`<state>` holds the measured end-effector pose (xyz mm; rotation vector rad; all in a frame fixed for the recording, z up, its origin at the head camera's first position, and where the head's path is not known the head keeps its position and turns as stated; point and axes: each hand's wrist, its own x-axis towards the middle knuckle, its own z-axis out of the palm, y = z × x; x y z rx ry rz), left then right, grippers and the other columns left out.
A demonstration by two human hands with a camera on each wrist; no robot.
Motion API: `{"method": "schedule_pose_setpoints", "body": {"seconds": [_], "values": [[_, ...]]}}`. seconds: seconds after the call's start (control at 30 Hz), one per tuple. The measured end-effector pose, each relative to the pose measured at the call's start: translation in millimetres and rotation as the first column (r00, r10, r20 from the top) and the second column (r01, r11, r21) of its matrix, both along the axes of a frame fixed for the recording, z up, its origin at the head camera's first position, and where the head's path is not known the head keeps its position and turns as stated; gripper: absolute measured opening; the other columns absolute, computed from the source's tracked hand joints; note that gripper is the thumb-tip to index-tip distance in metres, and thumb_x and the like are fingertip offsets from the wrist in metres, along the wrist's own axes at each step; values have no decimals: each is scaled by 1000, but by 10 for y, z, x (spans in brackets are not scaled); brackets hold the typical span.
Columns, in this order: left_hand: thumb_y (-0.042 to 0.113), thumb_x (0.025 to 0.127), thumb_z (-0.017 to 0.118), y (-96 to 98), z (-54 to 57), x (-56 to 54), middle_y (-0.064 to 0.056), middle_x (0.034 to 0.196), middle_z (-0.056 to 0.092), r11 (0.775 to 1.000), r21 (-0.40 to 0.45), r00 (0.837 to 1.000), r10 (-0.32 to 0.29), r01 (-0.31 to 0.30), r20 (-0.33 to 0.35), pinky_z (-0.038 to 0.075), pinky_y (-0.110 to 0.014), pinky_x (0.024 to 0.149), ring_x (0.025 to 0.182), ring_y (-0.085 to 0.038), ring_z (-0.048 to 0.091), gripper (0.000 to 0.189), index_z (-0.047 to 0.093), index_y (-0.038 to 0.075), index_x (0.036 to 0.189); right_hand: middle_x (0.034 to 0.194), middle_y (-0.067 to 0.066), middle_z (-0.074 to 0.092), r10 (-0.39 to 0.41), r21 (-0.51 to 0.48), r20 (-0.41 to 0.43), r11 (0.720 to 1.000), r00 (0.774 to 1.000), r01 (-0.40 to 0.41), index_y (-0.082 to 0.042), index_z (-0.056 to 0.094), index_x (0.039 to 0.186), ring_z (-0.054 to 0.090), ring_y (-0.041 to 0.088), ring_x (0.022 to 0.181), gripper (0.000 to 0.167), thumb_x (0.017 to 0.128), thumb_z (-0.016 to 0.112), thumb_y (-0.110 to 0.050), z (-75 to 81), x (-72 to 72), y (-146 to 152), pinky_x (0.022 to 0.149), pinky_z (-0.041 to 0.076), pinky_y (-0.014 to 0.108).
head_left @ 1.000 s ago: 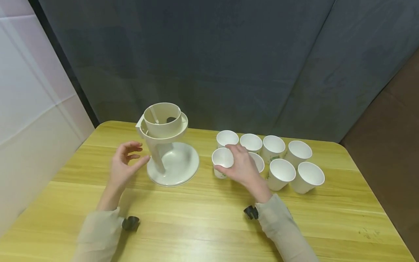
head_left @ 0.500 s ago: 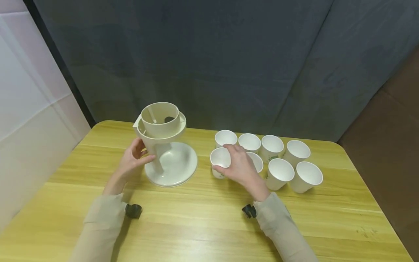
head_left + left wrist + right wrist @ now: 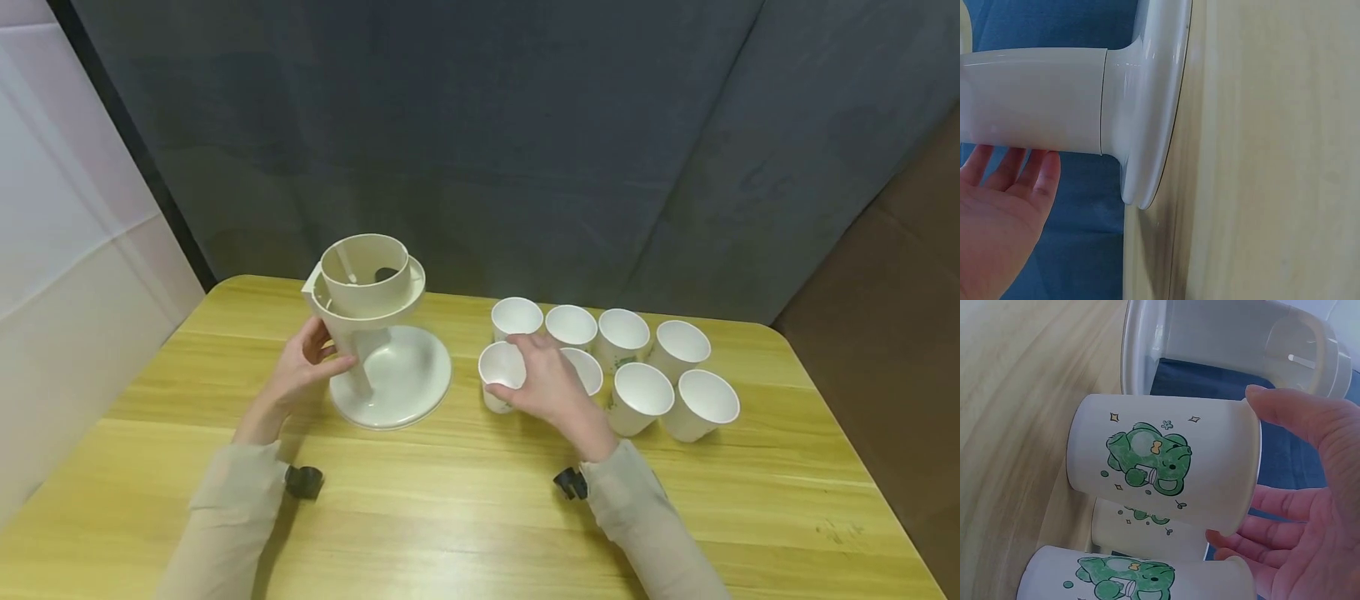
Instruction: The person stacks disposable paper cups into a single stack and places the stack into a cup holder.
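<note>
A white stand (image 3: pixel 401 379) with a round base, an upright column and a ring on top is at the left of the table. A short open cylinder (image 3: pixel 367 293) sits in that ring. My left hand (image 3: pixel 296 367) holds the column, thumb in front. In the left wrist view, its fingertips (image 3: pixel 1050 164) lie against the column's side. My right hand (image 3: pixel 553 382) grips a white paper cup (image 3: pixel 499 371) by its rim, at the front left of the cup group. In the right wrist view, the thumb is at the rim of this paper cup, which bears a green bear print.
Several more white paper cups (image 3: pixel 643 390) stand upright in two rows to the right, close beside the right hand. The wooden table (image 3: pixel 450 517) ends at a dark backdrop (image 3: pixel 465 150). A pale curtain (image 3: pixel 82 225) hangs at the left.
My left hand has moved right to the stand's column and taken hold of it. The right hand has stayed at the paper cup, which has shifted slightly toward me.
</note>
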<state>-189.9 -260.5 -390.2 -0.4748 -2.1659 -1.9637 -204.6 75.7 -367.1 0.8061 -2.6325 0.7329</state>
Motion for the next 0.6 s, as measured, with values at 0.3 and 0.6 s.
{"method": "schedule_pose_setpoints", "body": {"seconds": [0.3, 0.6], "values": [[-15, 75, 60, -5, -5, 49, 10, 122, 50, 1000, -13, 1000, -1, 1, -23, 40, -15, 91, 112, -7, 45, 70, 36, 5, 139, 107, 16, 61, 33, 11, 30, 999, 999, -34, -2, 58, 111, 57, 33, 93, 59, 65, 83, -30, 30, 78, 13, 74, 51, 47], [-14, 75, 62, 17, 0, 139, 11, 124, 50, 999, -43, 1000, 18, -19, -23, 39, -14, 92, 115, -6, 45, 71, 37, 6, 138, 113, 17, 61, 26, 64, 83, 997, 996, -31, -2, 58, 116, 56, 32, 102, 62, 68, 82, -33, 51, 191, 37, 80, 50, 45]]}}
